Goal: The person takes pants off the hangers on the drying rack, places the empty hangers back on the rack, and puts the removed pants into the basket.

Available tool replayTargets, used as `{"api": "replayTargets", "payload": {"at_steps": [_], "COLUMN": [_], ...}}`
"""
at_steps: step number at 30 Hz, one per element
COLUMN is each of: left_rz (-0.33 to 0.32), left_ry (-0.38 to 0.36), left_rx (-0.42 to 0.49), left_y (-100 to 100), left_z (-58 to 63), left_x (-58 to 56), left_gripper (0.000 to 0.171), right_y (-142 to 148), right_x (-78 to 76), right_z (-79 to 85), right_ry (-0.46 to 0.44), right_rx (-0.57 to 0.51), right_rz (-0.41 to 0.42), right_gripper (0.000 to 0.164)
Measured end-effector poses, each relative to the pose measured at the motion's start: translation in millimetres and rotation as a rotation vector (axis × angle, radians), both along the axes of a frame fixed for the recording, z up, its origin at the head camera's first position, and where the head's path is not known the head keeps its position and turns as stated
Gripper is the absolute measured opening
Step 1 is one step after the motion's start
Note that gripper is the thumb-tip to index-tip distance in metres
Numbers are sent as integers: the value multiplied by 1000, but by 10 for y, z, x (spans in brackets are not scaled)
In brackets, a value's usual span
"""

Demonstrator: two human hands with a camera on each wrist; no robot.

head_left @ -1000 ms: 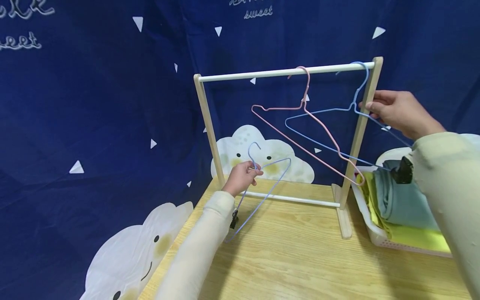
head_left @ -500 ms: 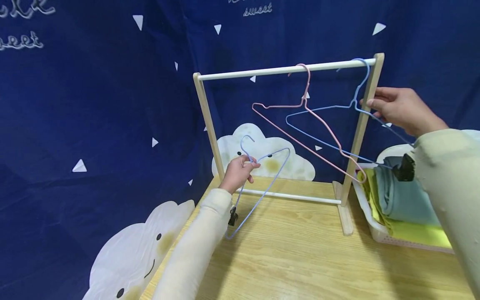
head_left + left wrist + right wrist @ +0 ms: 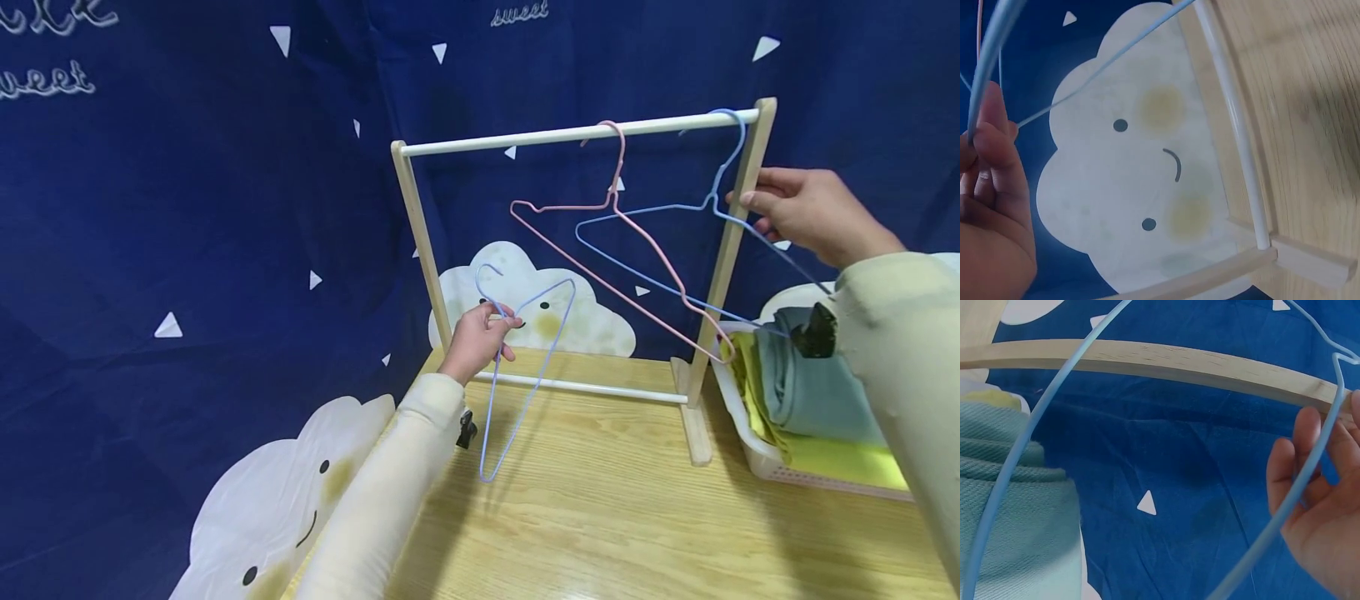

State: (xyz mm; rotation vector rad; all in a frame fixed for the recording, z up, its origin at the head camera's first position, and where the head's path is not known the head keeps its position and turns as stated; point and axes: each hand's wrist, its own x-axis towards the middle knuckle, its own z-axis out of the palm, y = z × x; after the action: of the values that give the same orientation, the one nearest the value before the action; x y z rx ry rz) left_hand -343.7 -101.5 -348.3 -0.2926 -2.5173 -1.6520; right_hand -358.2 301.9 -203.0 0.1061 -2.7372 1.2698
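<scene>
My left hand pinches a light blue clothes hanger just below its hook, holding it in front of the rack's left part with the hook upward. In the left wrist view its wire passes close to the camera. My right hand grips the right wooden post of a small clothes rack, thumb in front and fingers partly hidden behind. A pink hanger and a blue hanger hang from the white top rail. The hanging blue hanger's arm passes in front of my right hand.
Right of the rack stands a white basket with folded teal cloth and yellow cloth. The rack stands on a wooden table, before a dark blue curtain with clouds and triangles.
My left hand has raised its hanger slightly and turned it, so its lower corner now shows further right and it looks narrower. My right hand stays on the post. The head view has shifted slightly.
</scene>
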Motion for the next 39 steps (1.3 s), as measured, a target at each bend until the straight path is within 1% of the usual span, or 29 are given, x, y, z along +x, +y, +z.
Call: {"api": "replayTargets", "payload": {"at_steps": [5,9,13,19,22,24,30,34,39], "left_rz": [-8,-4,8,-12,-10,4,46,79,161], "left_ry": [47,63,89,167,213,250,360,389,435], "left_rx": [-28,-41,-71,-130,-161,-195,-351,-410,-499], "left_y": [107,171,218,273,299,313,361,382,409], "left_z": [-51,-71,-52,9,18,15,39,57,89], "left_x": [-31,-13,39,144,174,182,195,216,241], "left_gripper": [17,19,20,17,15,14,14,17,16], "right_y": [11,8,-6,-1,5,8,28,32,20], "right_x": [-2,-12,-26,-44,-49,-51,-28,-19,-32], "right_z": [2,-4,-20,-22,-27,-36,-24,-25,-28], "right_ry": [10,25,30,35,29,22,16,18,35], "right_rx": [1,5,14,20,20,21,52,65,56], "right_rz": [0,6,5,7,5,4,-5,16,20], "right_gripper": [63,63,63,62,63,63,63,64,64]}}
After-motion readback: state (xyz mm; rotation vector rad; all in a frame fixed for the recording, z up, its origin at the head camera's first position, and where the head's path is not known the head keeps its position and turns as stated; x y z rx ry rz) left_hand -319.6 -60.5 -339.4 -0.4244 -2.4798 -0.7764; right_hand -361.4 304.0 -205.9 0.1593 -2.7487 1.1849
